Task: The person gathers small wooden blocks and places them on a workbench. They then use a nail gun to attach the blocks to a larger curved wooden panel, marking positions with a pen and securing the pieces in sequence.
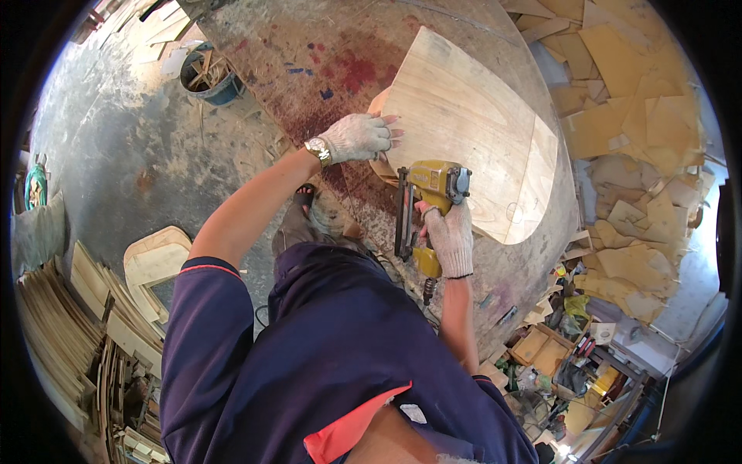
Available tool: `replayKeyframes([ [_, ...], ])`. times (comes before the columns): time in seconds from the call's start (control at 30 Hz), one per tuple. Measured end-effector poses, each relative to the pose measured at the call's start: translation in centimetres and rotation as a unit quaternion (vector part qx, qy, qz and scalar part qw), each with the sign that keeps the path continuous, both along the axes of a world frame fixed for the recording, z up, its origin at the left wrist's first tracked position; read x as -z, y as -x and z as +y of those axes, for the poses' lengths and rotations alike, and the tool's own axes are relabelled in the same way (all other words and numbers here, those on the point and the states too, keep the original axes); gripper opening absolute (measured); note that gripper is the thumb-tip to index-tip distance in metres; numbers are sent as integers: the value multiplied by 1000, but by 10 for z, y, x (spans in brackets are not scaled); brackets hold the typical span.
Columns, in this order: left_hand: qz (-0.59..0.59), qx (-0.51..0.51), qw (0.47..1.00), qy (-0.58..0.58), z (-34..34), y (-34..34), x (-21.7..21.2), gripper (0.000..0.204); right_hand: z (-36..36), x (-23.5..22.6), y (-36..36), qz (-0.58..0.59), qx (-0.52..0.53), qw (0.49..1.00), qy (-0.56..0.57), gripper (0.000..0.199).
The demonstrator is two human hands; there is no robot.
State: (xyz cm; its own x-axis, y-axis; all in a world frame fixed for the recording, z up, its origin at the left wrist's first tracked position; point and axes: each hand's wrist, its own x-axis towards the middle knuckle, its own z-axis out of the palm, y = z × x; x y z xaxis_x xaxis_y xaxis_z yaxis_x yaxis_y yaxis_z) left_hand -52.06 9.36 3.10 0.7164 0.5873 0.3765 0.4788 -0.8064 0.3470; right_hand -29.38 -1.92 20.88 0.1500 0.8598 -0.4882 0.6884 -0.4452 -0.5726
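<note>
A pale, curved wooden panel (464,124) lies on the stained workbench (309,46) in front of me. My left hand (362,138), in a fingerless-tipped white knit glove with a watch at the wrist, rests on the panel's left edge, its fingers stretched out. Gloved the same way, my right hand (450,232) is wrapped round the grip of a yellow and black pneumatic nail gun (430,185). The gun is over the panel's near left edge; whether its nose touches the wood is hidden. A hose fitting hangs from the gun's handle end.
A dark bucket (210,77) of wood scraps stands on the floor at the left. Stacked curved wooden pieces (58,332) and a wooden frame (154,259) are at the lower left. Thin board offcuts (626,155) lie heaped at the right, above a cluttered tool box (541,349).
</note>
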Motion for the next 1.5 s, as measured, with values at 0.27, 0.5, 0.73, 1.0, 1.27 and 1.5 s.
replayKeyframes([
  [0.27, -3, 0, 1000, -9, 0, -1, -2, 40, 6, 2, 6, 2, -5, 1000, 23, 37],
  [0.5, -23, -1, 1000, -3, 0, -1, 0, 40, 9, 1, 9, -41, 2, 998, 42, 35],
  [0.73, -17, -2, 1000, 14, 1, -2, 0, 38, 10, -5, 12, -32, -17, 999, 37, 33],
  [1.0, -42, -10, 999, 7, -1, -2, 2, 39, 11, 2, 8, -45, -21, 998, 31, 34],
  [1.27, -79, -4, 997, 14, 0, -3, 3, 39, 15, -5, 12, -39, -36, 998, 20, 28],
  [1.5, -60, 15, 996, 66, -2, 5, -7, 50, 19, 0, 17, -44, -42, 998, 3, 26],
])
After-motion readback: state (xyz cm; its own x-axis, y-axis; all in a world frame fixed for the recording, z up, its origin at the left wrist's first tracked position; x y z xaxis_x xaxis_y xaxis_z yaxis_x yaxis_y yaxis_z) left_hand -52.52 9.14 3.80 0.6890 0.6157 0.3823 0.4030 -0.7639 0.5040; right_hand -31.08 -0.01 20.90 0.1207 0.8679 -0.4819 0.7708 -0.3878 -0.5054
